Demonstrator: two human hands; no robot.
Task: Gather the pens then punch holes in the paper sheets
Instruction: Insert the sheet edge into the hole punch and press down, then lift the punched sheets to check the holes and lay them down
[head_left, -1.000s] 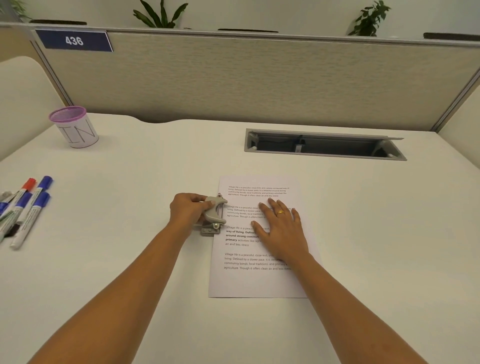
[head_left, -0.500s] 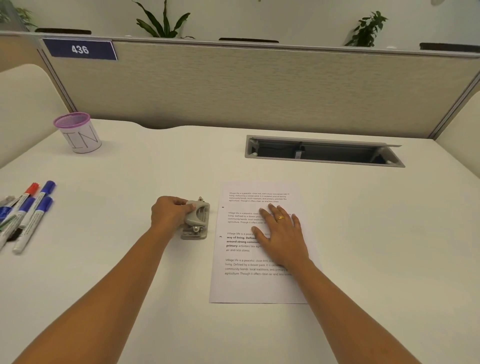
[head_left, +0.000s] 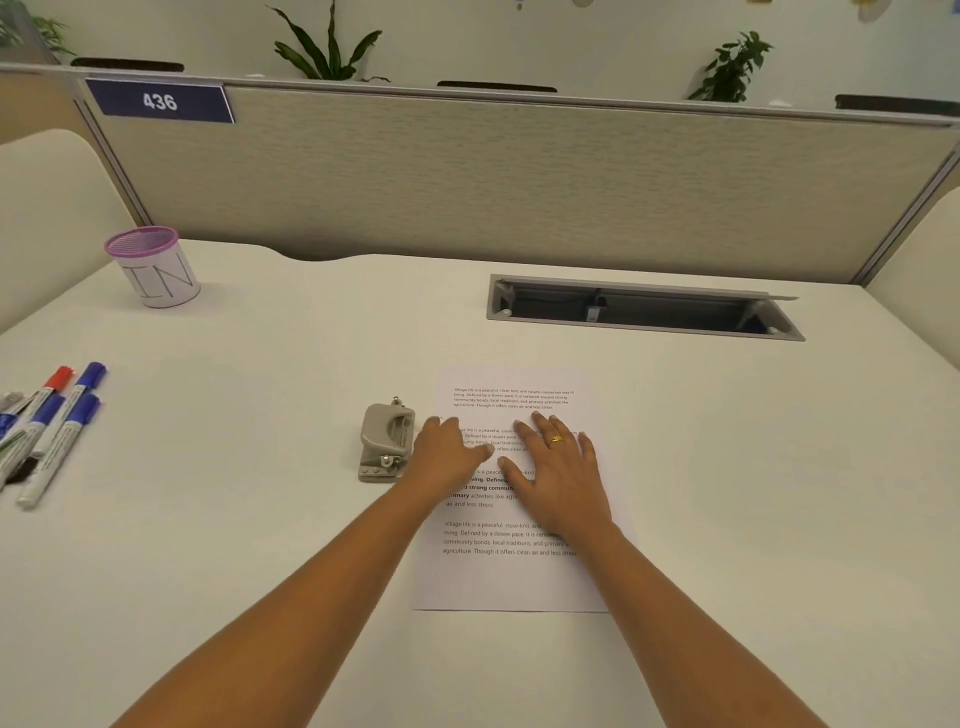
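A printed paper sheet (head_left: 519, 577) lies flat on the white desk in front of me. My right hand (head_left: 563, 470) rests palm down on its middle, fingers spread, a gold ring on one finger. My left hand (head_left: 449, 452) lies flat over the sheet's left edge, holding nothing. Just left of it stands a grey hole punch (head_left: 385, 440), free on the desk. Several marker pens (head_left: 49, 428) with blue and red caps lie loose at the far left edge. A purple-rimmed pen cup (head_left: 156, 270) marked "IN" stands at the back left.
A grey cable tray slot (head_left: 644, 309) is cut into the desk behind the sheet. A fabric partition (head_left: 519, 176) with a "436" sign closes the back. Cream side panels flank the desk on both sides.
My left hand pulled the hole punch left off the sheet's edge, set it down and let go, then moved right onto the paper. My right hand stayed on the sheet.
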